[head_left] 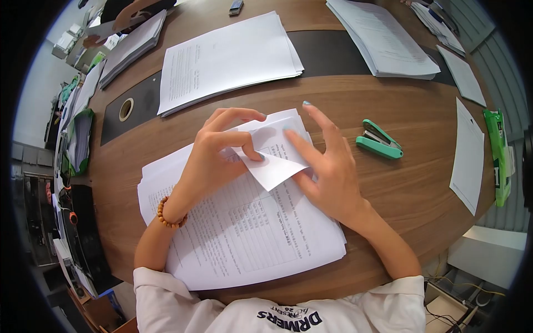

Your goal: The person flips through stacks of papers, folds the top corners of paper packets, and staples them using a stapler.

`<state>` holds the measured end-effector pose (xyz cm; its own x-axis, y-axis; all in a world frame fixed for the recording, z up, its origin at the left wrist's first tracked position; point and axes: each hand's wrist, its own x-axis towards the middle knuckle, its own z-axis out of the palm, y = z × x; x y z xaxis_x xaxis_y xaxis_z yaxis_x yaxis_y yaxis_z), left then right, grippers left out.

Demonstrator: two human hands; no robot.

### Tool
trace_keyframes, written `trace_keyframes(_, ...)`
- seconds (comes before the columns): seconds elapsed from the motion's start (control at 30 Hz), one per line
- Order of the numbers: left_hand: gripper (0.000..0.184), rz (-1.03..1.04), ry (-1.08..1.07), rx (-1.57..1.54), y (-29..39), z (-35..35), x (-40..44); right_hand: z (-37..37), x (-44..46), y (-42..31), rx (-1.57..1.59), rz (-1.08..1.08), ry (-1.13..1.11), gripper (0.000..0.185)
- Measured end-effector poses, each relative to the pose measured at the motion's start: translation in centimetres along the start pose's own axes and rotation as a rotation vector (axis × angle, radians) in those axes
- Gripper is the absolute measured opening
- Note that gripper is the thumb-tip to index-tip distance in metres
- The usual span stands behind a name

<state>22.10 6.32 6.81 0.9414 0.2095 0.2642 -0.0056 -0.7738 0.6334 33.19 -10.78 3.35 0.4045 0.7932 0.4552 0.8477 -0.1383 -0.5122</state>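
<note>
A stack of printed sheets point(250, 244) lies in front of me on the table, its edges slightly uneven. The top sheet's far corner point(272, 171) is bent over, with its blank white side showing. My left hand point(214, 147), a beaded bracelet on its wrist, pinches this flap; its index fingertip presses on the paper and the thumb is hidden. My right hand point(332, 169) is open, fingers spread over the stack's right edge, its thumb close to the flap's right end. Right of that hand, a green stapler point(380, 140) rests on the wood.
Further paper stacks point(227, 61) point(383, 41) lie across the table's far side. A tape roll point(126, 109) sits at the left on a dark inlay. Single sheets point(467, 155) and a green package point(498, 158) are near the right edge. Another person's arm point(130, 14) shows at top left.
</note>
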Motion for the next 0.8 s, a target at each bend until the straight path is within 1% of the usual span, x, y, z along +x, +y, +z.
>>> trace_keyframes(0.03,0.019,0.004,-0.005,-0.001,0.0,0.0,0.0,0.0,0.0,-0.1,0.076,0.090,0.015,0.042)
trace_keyframes(0.07,0.019,-0.009,-0.003,-0.012,0.1,0.0,0.1,-0.1,0.1,-0.1,0.074,0.094,0.017,0.042)
trace_keyframes(0.13,0.019,-0.026,0.001,-0.027,0.0,0.1,0.1,-0.3,0.3,0.0,0.036,0.037,-0.004,0.043)
trace_keyframes(0.27,0.019,-0.054,-0.025,-0.077,-0.2,0.0,0.2,0.2,0.2,-0.3,0.019,0.000,-0.017,0.041)
trace_keyframes(0.43,0.016,-0.055,-0.037,-0.114,-0.8,0.0,0.1,0.6,0.1,-0.7,-0.120,-0.081,0.039,0.032)
trace_keyframes(0.47,0.015,-0.056,-0.055,-0.137,-0.9,-0.1,0.1,0.5,0.1,-0.7,-0.121,-0.082,0.053,0.032)
trace_keyframes(0.53,0.014,-0.045,-0.074,-0.156,-1.1,-0.1,0.2,-0.2,0.3,-0.3,-0.014,-0.112,0.009,0.029)
trace_keyframes(0.57,0.014,-0.086,-0.084,-0.239,-1.2,-0.1,0.2,-1.0,0.5,0.0,-0.018,-0.111,0.020,0.029)
trace_keyframes(0.6,0.013,-0.134,-0.098,-0.325,-1.3,0.0,0.1,-2.4,0.7,0.3,0.208,-0.056,-0.060,0.030)
trace_keyframes(0.63,0.013,-0.134,-0.099,-0.328,-1.2,-0.1,0.2,-3.9,1.1,0.4,0.434,-0.003,-0.145,0.030)
trace_keyframes(0.7,0.012,-0.111,-0.097,-0.304,-1.2,-0.1,0.2,-6.9,2.2,0.0,0.798,-0.013,-0.061,0.034)
trace_keyframes(0.73,0.012,-0.124,-0.089,-0.309,-1.4,0.0,0.0,-8.3,2.2,-0.2,0.803,-0.011,-0.076,0.034)
trace_keyframes(0.8,0.011,-0.111,-0.103,-0.341,-1.9,0.1,0.1,-11.0,2.1,-0.5,1.130,-0.184,-0.575,0.041)
